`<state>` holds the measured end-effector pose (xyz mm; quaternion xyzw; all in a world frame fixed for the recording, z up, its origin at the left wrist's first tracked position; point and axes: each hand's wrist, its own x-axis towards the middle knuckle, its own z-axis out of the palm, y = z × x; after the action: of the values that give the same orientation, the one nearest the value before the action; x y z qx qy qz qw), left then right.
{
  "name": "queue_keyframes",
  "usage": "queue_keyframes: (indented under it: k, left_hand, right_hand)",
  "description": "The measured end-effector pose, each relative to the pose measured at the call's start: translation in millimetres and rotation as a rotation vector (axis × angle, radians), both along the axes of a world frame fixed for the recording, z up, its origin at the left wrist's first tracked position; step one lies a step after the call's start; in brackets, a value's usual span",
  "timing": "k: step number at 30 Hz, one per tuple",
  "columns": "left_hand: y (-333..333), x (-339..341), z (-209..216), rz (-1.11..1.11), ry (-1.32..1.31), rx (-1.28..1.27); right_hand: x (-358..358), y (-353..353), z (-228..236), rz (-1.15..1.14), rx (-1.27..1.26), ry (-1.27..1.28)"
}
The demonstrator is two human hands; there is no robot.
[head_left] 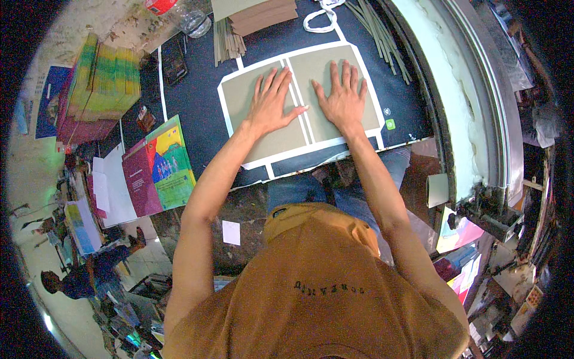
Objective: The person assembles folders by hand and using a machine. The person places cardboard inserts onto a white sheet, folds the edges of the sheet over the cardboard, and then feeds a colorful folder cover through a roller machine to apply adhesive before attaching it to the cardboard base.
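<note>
Cardboard panels (236, 102), two, greyish brown, side by side on a white sheet (323, 143), directly beneath the left hand (269, 106) and the right hand (342, 102), one panel to each. Both hands flat, palms down, fingers spread and pointing away from the body; nothing pinched. Cannot tell how hard the press. Long axis of the pair: crosswise, running out past the little-finger side of each hand. Long axis of a single panel: roughly in line with the fingers. Narrow seam (305, 125) between the two hands, nearer the left, with the left thumb reaching to it and the right thumb short of it. Beyond the left fingertips: thin strips (229, 45) and a stack of brown card (263, 19). Beyond the right: white cord (327, 5), more loose strips (385, 45). Well out left of the left hand: phone (175, 60) on the dark tabletop (197, 96).
</note>
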<state>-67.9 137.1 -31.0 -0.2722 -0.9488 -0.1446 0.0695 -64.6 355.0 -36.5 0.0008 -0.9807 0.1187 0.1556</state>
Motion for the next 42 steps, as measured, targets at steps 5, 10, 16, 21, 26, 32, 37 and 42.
queue_keyframes:
  k: [5, 10, 16, 21, 26, 32, 37, 42]
  left_hand:
    - [6.0, 12.7, 9.2, -0.002, -0.058, 0.006]
    - [11.8, 26.8, 10.4, -0.002, -0.071, -0.045]
    - [12.7, 25.9, 8.0, -0.022, -0.045, -0.039]
    - [13.6, 21.2, 23.1, 0.005, -0.178, -0.058]
    - [-27.3, -43.2, 31.1, 0.304, -0.513, 0.552]
    - [-7.9, -86.8, 13.3, 0.307, -0.070, 0.047]
    - [-0.8, -93.6, 25.6, 0.281, -0.157, -0.037]
    - [-0.1, -108.9, 36.5, 0.256, -0.245, -0.042]
  right_hand:
    - [-0.7, 1.2, -1.2, 0.002, -0.015, 0.021]
    - [0.0, -2.1, 1.5, -0.006, 0.007, -0.003]
    - [-1.5, 1.2, -1.4, -0.005, -0.029, 0.018]
    - [-0.6, 3.5, -2.1, 0.008, 0.008, 0.026]
    - [-53.4, -1.0, 46.9, 0.117, 0.034, -0.275]
    - [-146.8, -30.5, 77.2, 0.488, 0.220, -0.547]
    - [-171.6, -32.8, 76.0, 0.554, 0.342, -0.695]
    - [-180.7, -17.4, 70.2, 0.565, 0.267, -0.705]
